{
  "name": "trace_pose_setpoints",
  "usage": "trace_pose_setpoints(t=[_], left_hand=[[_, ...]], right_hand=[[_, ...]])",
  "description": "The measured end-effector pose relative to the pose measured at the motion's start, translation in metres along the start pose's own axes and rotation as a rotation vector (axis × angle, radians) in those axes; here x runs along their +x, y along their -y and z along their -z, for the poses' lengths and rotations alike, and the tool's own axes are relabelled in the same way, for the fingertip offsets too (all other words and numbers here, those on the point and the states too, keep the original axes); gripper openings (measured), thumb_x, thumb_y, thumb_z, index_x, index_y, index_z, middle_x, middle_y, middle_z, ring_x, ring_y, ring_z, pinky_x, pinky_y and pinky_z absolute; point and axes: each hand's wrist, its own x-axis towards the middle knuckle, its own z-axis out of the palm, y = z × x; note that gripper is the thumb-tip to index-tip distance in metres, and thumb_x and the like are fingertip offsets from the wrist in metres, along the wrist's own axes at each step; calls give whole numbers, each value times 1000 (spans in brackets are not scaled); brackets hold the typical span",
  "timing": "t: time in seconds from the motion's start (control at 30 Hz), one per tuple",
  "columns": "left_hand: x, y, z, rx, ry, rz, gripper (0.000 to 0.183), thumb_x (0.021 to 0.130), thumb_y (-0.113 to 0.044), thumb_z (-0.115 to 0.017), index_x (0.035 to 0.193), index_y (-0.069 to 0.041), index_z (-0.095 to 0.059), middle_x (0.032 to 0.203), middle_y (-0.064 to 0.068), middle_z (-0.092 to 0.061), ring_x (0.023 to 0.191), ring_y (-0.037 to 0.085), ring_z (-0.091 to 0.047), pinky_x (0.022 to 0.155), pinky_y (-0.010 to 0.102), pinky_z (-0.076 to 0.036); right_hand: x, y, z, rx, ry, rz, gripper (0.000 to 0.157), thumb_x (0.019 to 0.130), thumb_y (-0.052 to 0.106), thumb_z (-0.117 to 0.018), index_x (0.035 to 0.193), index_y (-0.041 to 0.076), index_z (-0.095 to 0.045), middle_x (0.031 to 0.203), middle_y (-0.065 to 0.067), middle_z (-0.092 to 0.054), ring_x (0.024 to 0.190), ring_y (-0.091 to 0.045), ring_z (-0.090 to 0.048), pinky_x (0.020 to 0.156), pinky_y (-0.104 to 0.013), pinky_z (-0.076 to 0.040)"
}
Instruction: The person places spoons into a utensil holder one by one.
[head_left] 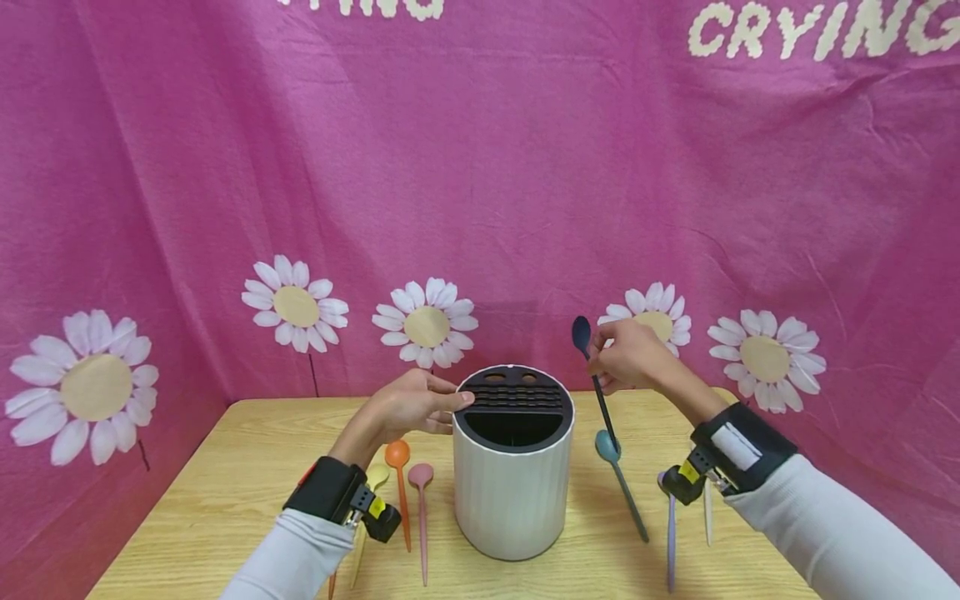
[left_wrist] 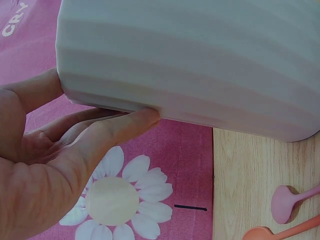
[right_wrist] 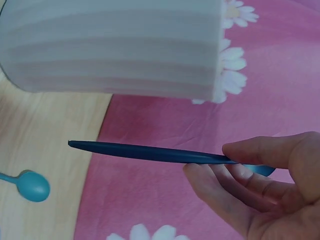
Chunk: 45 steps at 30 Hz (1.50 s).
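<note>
My right hand (head_left: 633, 354) pinches a dark blue spoon (head_left: 602, 400) between thumb and fingers, its bowl up and its handle slanting down. In the right wrist view the spoon (right_wrist: 145, 153) is apart from the white ribbed utensil holder (head_left: 513, 500). That holder stands upright, with a black slotted lid (head_left: 517, 400) on top that has a larger half-round opening at the front. With its thumb at the rim and its extended fingers against the side, my left hand (head_left: 408, 408) touches the holder. A teal spoon (head_left: 609, 450) lies on the table below the dark blue one.
Left of the holder lie an orange spoon (head_left: 398, 455), a pink spoon (head_left: 421, 477) and a yellow spoon (head_left: 377, 476). A purple utensil (head_left: 671, 537) and a cream one (head_left: 708, 517) lie at the right, partly under the forearm. Behind the wooden table (head_left: 247, 467) hangs a pink flowered cloth (head_left: 510, 208).
</note>
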Motion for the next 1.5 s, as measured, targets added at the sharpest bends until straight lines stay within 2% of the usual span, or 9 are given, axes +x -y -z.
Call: trace_pose_setpoints(t=[0.17,0.27,0.43,0.6,0.8,1.03,1.33,1.5], left_hand=[[0,1,0,-11,3,0,42,99,-21,-68,132,5,-64,113,14,-74,99,25,-74,94,44,-59],[1,1,1,-18,1,4,43,99,-21,-68,133,6,-63,114,14,-74,101,25,-74,95,44,-59],[0,0,2,-21,1,3,45,99,-20,-67,134,8,-61,117,15,-73,103,25,-73,95,44,-59],[0,0,3,-15,10,-3,46,99,-21,-67,135,8,-60,118,15,-72,104,25,-73,96,44,-58],[-1,1,3,-17,14,-5,48,99,-21,-67,135,9,-59,119,16,-72,104,26,-73,97,45,-57],[-1,1,3,-11,15,-3,46,99,-21,-67,134,8,-61,119,16,-72,105,27,-73,96,44,-58],[-2,0,2,-15,12,0,42,99,-21,-68,131,6,-64,115,15,-73,104,27,-73,95,44,-59],[-2,1,1,-5,17,-4,43,99,-22,-68,131,5,-64,117,15,-73,104,27,-73,96,45,-58]], right_hand=[[-4,14,7,-101,-35,80,7,84,3,-69,84,1,-62,64,-7,-67,56,-10,-64,60,-26,-60],[-5,23,14,-132,-46,92,6,84,6,-70,85,2,-65,63,-5,-68,56,-9,-66,60,-25,-60],[-5,41,24,-49,-26,68,9,86,5,-70,90,-1,-64,66,-6,-67,59,-13,-69,65,-29,-63],[-8,57,31,11,-42,100,10,86,3,-70,91,-2,-62,71,-6,-67,60,-14,-69,64,-27,-63],[-12,72,31,17,-75,121,11,86,6,-71,92,0,-63,78,-7,-70,62,-13,-72,65,-26,-63],[-15,77,27,73,-89,148,13,87,7,-72,93,-1,-63,85,-13,-74,68,-18,-75,66,-28,-63],[-20,79,22,57,-107,159,13,87,9,-72,93,2,-64,89,-13,-77,69,-17,-76,72,-32,-64],[-24,77,15,38,-100,182,12,87,10,-72,93,3,-64,89,-12,-76,69,-16,-75,69,-28,-63]])
